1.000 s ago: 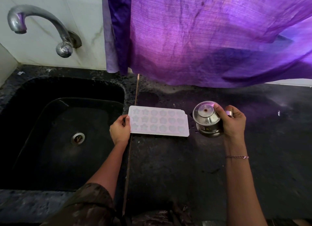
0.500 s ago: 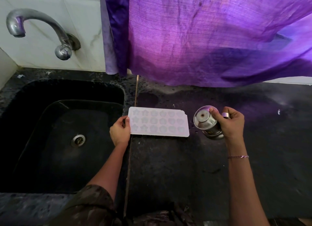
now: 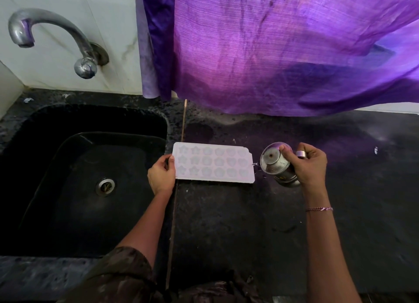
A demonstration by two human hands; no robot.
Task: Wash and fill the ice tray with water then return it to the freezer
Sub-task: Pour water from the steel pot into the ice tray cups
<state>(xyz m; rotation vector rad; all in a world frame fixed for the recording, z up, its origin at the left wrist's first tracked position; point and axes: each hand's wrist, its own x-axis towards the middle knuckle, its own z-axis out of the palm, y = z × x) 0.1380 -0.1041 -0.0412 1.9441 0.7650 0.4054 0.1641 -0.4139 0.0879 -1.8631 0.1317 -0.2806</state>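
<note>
A pale ice tray [image 3: 214,163] with star and flower shaped cells lies flat on the dark counter [image 3: 238,223], just right of the sink. My left hand [image 3: 160,174] grips the tray's left end. My right hand [image 3: 306,164] holds a small steel cup [image 3: 277,164], tilted with its mouth toward the tray's right end. A thin trickle of water shows at the cup's lip beside the tray corner.
A black sink [image 3: 86,178] with a steel drain [image 3: 105,186] lies to the left, under a curved steel tap [image 3: 54,35] on the white tiled wall. A purple cloth [image 3: 283,48] hangs over the back of the counter.
My right hand has lifted the steel cup off the counter and tipped it leftward toward the tray. My left hand and the tray have stayed put.
</note>
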